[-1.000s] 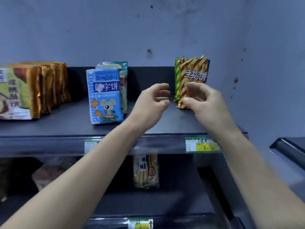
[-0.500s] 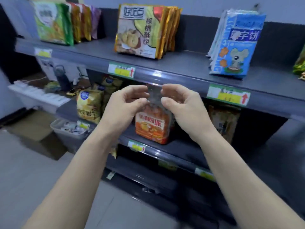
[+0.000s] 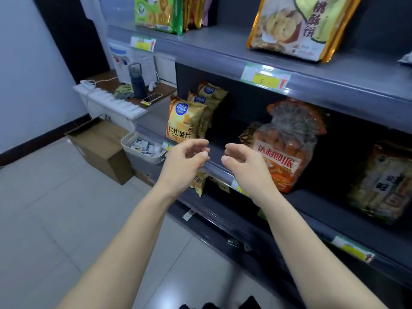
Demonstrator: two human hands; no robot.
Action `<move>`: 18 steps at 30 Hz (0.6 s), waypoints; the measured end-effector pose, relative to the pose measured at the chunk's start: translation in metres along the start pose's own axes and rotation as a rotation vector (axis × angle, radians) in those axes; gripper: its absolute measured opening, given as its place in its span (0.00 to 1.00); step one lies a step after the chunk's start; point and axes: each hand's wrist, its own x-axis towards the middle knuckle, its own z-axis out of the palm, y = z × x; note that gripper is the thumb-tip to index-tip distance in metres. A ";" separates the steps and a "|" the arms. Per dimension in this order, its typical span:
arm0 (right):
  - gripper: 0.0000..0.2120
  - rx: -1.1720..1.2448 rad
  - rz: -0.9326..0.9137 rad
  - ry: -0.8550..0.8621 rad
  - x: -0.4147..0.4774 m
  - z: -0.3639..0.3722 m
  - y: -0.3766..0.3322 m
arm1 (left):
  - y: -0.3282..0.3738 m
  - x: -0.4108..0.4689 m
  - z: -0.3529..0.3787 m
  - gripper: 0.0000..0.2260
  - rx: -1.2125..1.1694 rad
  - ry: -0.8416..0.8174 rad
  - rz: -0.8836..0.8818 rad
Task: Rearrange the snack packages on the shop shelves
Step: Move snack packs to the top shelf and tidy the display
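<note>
My left hand (image 3: 186,160) and my right hand (image 3: 244,162) hover side by side in front of the middle shelf's front edge (image 3: 217,168), fingers curled and apart, holding nothing. Just left of them, on that shelf, stand yellow potato chip bags (image 3: 185,120) in a row. To the right an orange bag of small cakes (image 3: 287,143) stands upright, partly behind my right hand. A darker bag of rice crackers (image 3: 383,184) sits further right. On the upper shelf (image 3: 223,52) stand a gold cookie bag (image 3: 301,25) and green biscuit bags (image 3: 158,13).
Beside the shelves at the left, a grey basket (image 3: 142,152) of small packets and a cardboard box (image 3: 100,150) sit on the tiled floor. A low table (image 3: 124,99) holds a dark bottle, a phone and a power strip. Lower shelves run below my hands.
The view has swung left and down from the top shelf to the middle shelf. Both hands have dropped with it and stayed empty, now in front of the gap between chips and cakes.
</note>
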 end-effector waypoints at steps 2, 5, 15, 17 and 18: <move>0.20 0.009 0.031 0.015 0.013 0.004 0.006 | -0.007 0.016 0.001 0.11 0.009 -0.019 0.000; 0.21 0.008 0.072 0.036 0.037 0.005 0.019 | -0.019 0.044 0.007 0.11 0.012 -0.049 -0.001; 0.24 -0.017 0.181 0.154 0.139 0.019 0.063 | -0.057 0.146 0.026 0.10 0.093 -0.112 -0.045; 0.25 -0.032 0.207 0.201 0.154 0.020 0.069 | -0.064 0.164 0.032 0.10 0.070 -0.129 -0.064; 0.26 -0.035 0.225 0.228 0.161 0.020 0.072 | -0.067 0.172 0.036 0.10 0.056 -0.138 -0.075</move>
